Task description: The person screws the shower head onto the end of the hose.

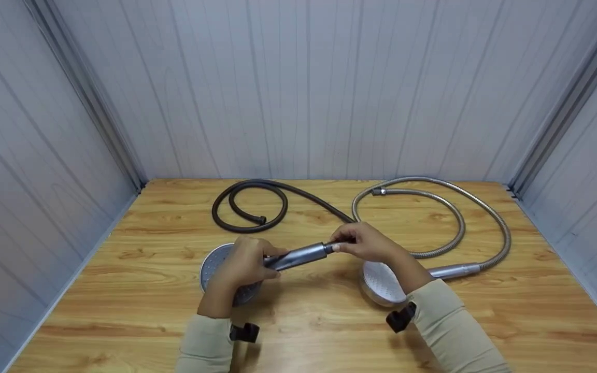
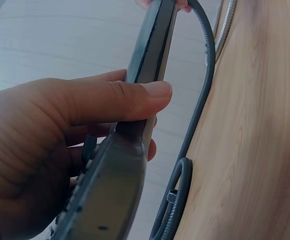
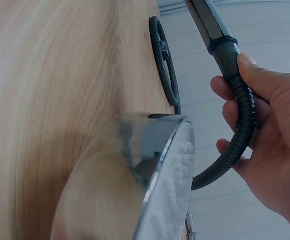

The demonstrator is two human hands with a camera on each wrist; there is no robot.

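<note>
My left hand (image 1: 244,263) grips a dark grey shower head (image 1: 298,256) by its handle, close to the round spray face. The thumb lies across the handle in the left wrist view, fingers curled behind it. At the handle's other end, my right hand (image 1: 366,241) pinches the connector (image 3: 227,57) of a black shower hose (image 3: 240,110) between thumb and fingers. Connector and handle end meet there; how far they are screwed together cannot be told. From the right hand the black hose runs back to a coil on the table.
A second, chrome shower head (image 1: 381,285) lies under my right forearm, its white spray face up. Its silver hose (image 1: 500,228) loops at the table's right rear. The wooden table (image 1: 138,300) is bounded by pale panel walls (image 1: 309,93) at the back and both sides.
</note>
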